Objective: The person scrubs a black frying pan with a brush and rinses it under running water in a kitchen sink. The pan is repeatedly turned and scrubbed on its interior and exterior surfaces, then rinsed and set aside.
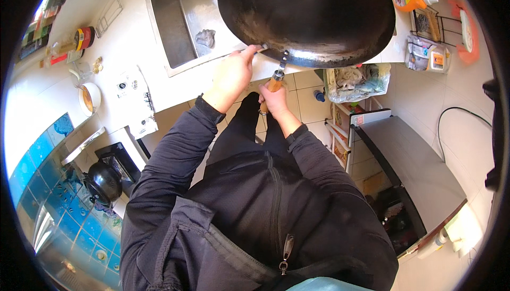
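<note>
A large dark wok (306,16) is tipped over the sink, its broad curved face filling the top of the view. My right hand (277,99) is wrapped around its wooden handle (275,81), which a riveted metal shank joins to the wok. Along the lower edge, the dark surface gives way to a worn band of bare, shiny metal. At the lower left of that band, my left hand (235,73) pinches a small slim object (260,48) against the wok. Most of that object is hidden by my fingers, so its kind is unclear.
A crumpled grey rag (205,38) lies in the steel sink (169,28). Right of the wok stand an orange squeeze bottle (410,1) and a wire rack (446,32). Below hangs a lined bin (358,81), near a grey-topped cabinet (414,171). A black pot (104,183) sits left.
</note>
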Demonstrator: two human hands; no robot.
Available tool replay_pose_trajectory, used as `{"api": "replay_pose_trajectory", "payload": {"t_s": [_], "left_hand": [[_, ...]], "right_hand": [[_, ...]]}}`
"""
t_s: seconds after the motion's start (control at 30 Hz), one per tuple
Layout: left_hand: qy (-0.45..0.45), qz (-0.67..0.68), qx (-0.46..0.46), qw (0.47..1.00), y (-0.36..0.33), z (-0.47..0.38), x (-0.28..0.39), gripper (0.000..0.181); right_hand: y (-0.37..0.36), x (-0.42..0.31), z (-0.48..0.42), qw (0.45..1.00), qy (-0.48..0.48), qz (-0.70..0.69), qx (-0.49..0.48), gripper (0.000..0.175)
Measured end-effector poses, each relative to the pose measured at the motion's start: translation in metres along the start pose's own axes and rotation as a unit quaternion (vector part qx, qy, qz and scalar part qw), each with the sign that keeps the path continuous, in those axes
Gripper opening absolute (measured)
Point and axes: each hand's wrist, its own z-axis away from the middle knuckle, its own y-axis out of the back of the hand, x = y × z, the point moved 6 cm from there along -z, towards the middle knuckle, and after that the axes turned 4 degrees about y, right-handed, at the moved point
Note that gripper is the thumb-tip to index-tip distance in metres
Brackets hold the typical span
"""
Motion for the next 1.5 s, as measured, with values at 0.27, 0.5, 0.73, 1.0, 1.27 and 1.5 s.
{"api": "replay_pose_trajectory", "payload": {"t_s": [0.27, 0.5, 0.73, 1.0, 1.27, 1.5], "left_hand": [[0.002, -0.106, -0.028, 0.994, -0.006, 0.009, 0.038, 0.037], [-0.030, -0.123, -0.060, 0.990, 0.001, 0.007, 0.029, 0.036], [0.015, -0.090, -0.037, 0.995, 0.002, 0.005, 0.020, 0.042], [-0.090, -0.084, -0.033, 0.992, -0.005, 0.001, 0.015, 0.037], [-0.001, -0.119, -0.019, 0.993, 0.008, -0.003, 0.004, 0.043], [0.001, -0.121, -0.051, 0.991, 0.009, -0.005, 0.002, 0.037]], "right_hand": [[-0.018, -0.019, 0.007, 0.960, 0.166, 0.162, 0.156, 0.019], [-0.017, -0.020, 0.012, 0.939, 0.153, 0.241, 0.191, 0.023], [-0.015, -0.017, 0.016, 0.936, 0.145, 0.247, 0.203, 0.024], [-0.020, -0.023, 0.020, 0.918, 0.148, 0.288, 0.229, 0.025], [-0.027, -0.020, 0.025, 0.926, 0.139, 0.286, 0.204, 0.030], [-0.032, -0.032, 0.034, 0.915, 0.149, 0.316, 0.201, 0.031]]}}
